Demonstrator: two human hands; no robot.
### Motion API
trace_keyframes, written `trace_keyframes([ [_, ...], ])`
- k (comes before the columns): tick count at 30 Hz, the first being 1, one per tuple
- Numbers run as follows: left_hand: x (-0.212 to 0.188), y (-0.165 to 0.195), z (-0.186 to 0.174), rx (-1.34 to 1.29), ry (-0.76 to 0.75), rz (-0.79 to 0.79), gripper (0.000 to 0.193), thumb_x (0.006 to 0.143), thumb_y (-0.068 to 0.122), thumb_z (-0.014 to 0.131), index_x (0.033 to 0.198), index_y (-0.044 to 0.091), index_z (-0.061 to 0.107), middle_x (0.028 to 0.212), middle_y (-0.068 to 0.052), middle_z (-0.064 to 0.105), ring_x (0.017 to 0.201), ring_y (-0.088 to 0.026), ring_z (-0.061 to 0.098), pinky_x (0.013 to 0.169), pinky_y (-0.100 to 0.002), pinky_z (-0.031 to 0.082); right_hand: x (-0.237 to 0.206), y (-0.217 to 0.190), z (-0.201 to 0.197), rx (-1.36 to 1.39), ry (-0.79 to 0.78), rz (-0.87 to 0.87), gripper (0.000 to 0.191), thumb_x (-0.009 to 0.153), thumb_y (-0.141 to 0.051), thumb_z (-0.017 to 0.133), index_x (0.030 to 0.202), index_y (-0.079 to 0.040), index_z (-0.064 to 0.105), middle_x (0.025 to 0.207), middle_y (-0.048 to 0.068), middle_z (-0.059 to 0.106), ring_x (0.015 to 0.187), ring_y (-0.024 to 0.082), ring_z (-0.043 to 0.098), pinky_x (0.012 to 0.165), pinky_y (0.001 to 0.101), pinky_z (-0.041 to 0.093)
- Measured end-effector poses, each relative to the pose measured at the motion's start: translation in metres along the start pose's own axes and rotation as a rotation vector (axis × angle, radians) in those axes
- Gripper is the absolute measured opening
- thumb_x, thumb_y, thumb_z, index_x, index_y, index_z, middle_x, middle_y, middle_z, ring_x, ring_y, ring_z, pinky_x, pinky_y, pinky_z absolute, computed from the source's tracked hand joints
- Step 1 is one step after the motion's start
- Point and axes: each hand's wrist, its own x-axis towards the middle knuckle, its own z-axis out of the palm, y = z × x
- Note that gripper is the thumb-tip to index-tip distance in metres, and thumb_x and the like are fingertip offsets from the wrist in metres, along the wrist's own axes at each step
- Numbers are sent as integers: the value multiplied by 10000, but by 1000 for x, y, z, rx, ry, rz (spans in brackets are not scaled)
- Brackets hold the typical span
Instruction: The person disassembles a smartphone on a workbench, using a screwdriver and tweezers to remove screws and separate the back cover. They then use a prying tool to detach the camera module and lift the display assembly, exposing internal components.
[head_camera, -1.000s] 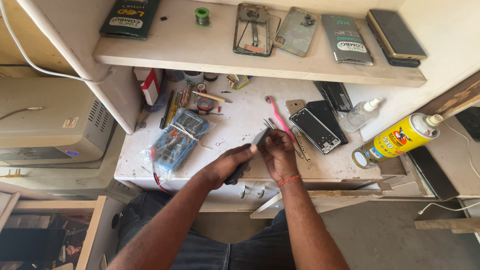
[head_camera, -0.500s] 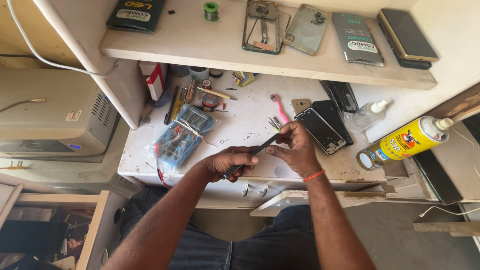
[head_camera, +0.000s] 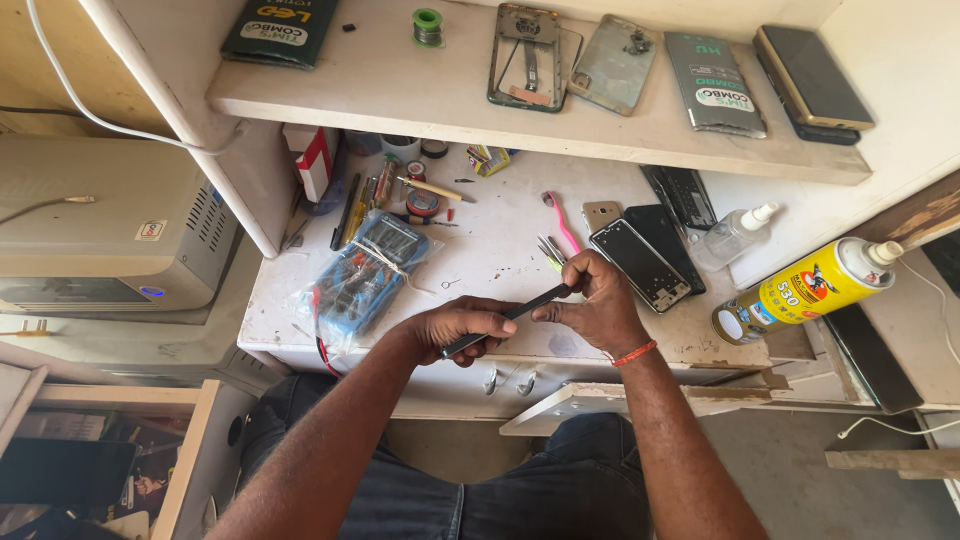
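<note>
My left hand (head_camera: 455, 325) and my right hand (head_camera: 597, 310) both hold a long, thin black strip (head_camera: 528, 305) just above the front edge of the white workbench (head_camera: 480, 250). The left hand grips its lower end, the right hand pinches its upper end. An orange band sits on my right wrist. Right of my right hand lies a phone with a dark screen (head_camera: 640, 264) beside another dark phone part (head_camera: 668, 240). Tweezers (head_camera: 549, 252) and a pink toothbrush (head_camera: 562, 220) lie just behind my hands.
A blue multimeter in a plastic bag (head_camera: 365, 270) lies at the left. A yellow spray can (head_camera: 805, 292) and a small clear bottle (head_camera: 733, 235) lie at the right. The shelf (head_camera: 400, 90) above holds phone frames, back covers and a solder spool. A beige box (head_camera: 110, 225) stands far left.
My hands have drawn back toward the bench's front edge with the black strip. The strip now spans between both hands, more level than before.
</note>
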Motion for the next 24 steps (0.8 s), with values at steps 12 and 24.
trace_keyframes([
  [12, 1, -5, -6, -18, -12, 4, 732, 739, 438, 783, 1377, 108, 647, 715, 46, 518, 542, -58, 440, 429, -232, 326, 5, -37, 1, -451, 36, -87, 613, 554, -334, 1015, 843, -113, 521, 784, -26, 525, 726, 97, 493, 626, 279, 483],
  [24, -3, -1, 2, -16, 45, 17, 748, 726, 442, 800, 1398, 143, 661, 695, 50, 481, 528, -56, 422, 414, -220, 307, 14, -86, 20, -834, -35, -334, 540, 513, -273, 983, 807, -98, 566, 893, 94, 573, 876, 285, 619, 733, 409, 541],
])
